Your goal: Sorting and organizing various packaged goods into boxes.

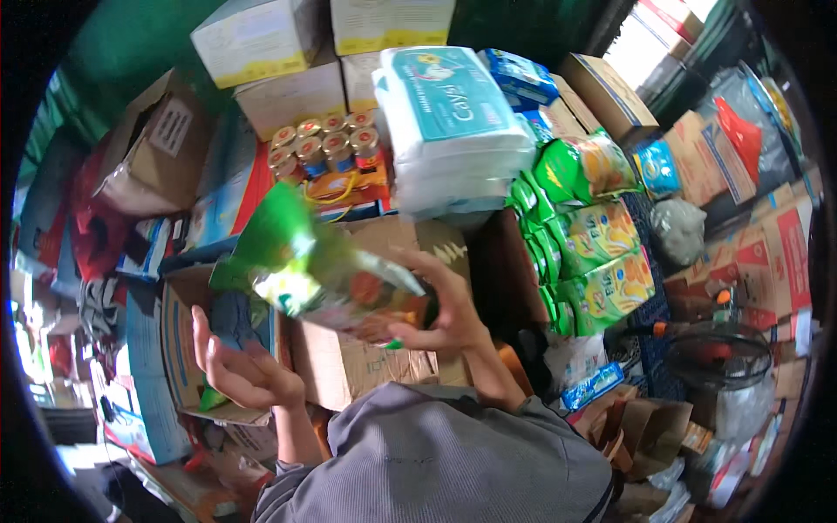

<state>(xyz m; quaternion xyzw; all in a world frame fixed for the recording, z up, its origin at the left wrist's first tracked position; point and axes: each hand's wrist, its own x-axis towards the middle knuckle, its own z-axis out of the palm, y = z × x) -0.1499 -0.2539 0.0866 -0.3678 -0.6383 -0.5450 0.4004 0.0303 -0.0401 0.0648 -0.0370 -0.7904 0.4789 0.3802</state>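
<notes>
My right hand [446,305] grips the end of a green printed packet [336,283], blurred by motion, and holds it up over the cardboard boxes before me. To the left and lower, my left hand [248,373] is open, palm up, with nothing in it. Beneath that hand stands an open cardboard box [179,349] with dark blue and green contents. Similar green packets [602,235] lie in rows in a box to the right. Another flattened brown carton [366,370] sits between my hands, under the packet.
At the back a stack of white plastic-wrapped packs [453,122] stands beside several gold-lidded jars [323,144]. White and yellow cartons [261,48] are piled behind. On the right are a small fan [717,353], a blue packet [593,386] and cardboard boxes. A brown box [157,148] tilts at left.
</notes>
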